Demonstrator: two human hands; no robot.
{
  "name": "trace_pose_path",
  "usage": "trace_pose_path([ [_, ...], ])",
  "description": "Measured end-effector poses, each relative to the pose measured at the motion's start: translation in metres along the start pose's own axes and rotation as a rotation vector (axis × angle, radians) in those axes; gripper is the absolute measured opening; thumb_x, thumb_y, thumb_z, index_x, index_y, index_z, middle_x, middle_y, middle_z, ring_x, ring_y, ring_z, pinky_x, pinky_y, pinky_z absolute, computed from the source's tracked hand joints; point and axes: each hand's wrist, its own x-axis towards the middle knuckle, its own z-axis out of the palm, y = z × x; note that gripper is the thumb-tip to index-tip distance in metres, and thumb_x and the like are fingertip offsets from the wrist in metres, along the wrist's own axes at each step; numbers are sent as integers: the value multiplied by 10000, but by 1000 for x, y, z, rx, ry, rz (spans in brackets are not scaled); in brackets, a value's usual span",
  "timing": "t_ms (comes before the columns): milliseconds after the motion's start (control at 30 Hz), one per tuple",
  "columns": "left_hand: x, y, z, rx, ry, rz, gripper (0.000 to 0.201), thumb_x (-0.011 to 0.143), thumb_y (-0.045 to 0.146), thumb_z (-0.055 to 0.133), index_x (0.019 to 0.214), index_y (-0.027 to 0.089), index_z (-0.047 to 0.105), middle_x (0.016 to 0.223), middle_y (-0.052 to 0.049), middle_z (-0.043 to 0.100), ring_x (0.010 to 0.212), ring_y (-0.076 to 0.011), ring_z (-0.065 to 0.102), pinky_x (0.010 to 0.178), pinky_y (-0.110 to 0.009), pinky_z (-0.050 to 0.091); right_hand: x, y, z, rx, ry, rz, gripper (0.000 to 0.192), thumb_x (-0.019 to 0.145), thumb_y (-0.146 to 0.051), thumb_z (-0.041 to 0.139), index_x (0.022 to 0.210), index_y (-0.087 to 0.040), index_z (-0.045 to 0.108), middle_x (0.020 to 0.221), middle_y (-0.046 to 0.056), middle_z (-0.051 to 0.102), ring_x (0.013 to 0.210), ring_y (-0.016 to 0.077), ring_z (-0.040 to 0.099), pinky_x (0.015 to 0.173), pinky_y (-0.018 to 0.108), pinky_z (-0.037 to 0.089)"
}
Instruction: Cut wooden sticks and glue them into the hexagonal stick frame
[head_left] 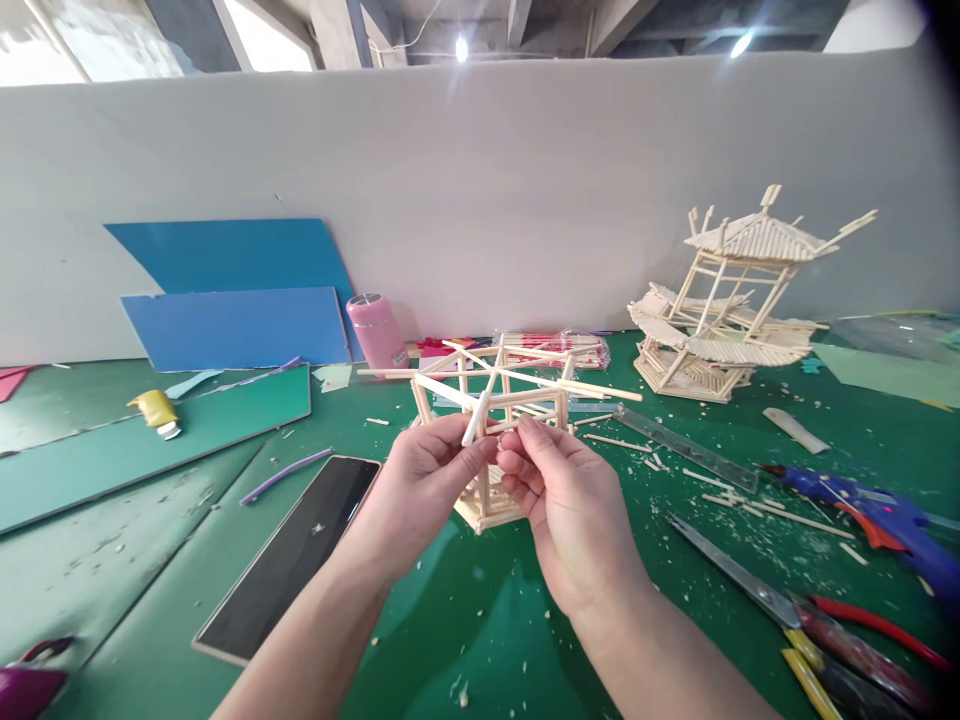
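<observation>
A small open frame of pale wooden sticks (484,505), many-sided like a pavilion, stands on the green table in front of me. My left hand (427,475) is closed around a near post, thumb pressed against it below a slanting stick. From the other side my right hand (566,480) pinches a short thin wooden stick (504,428) between thumb and forefinger, level with the frame's upper part. The fingertips hide most of that piece, and I cannot tell whether it is fixed to the frame. Long sticks jut out from the frame's top on both sides.
A larger stick pavilion (742,310) stands at back right. On the right lie a blue glue gun (862,505), scissors (735,565), pliers (877,625) and a clear ruler (686,445). A phone (292,560), pink tumbler (376,332) and coloured boards (240,325) are left.
</observation>
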Motion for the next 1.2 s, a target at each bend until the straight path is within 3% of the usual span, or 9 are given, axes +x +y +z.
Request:
trace_pose_path([
  [567, 0, -4, 0, 6, 73, -31, 149, 815, 267, 581, 922, 262, 685, 806, 26, 696, 771, -131, 588, 678, -218, 446, 2, 2, 1, 1, 13, -1, 138, 634, -256, 722, 622, -146, 641, 549, -26, 642, 463, 43, 562, 460, 135, 459],
  [833, -1, -5, 0, 23, 62, -16, 154, 821, 269, 573, 934, 265, 679, 787, 33, 687, 753, -118, 575, 660, -203, 436, 1, 2, 0, -4, 4, 0, 152, 614, -271, 737, 626, -153, 642, 565, -33, 640, 464, 39, 548, 453, 134, 443],
  [1200, -2, 0, -1, 75, 51, -12, 160, 821, 248, 559, 925, 214, 675, 793, -7, 685, 748, -166, 587, 651, -251, 438, -1, 5, 0, 2, 30, 17, 146, 597, -268, 744, 605, -155, 652, 539, -27, 634, 452, 39, 538, 450, 133, 439],
])
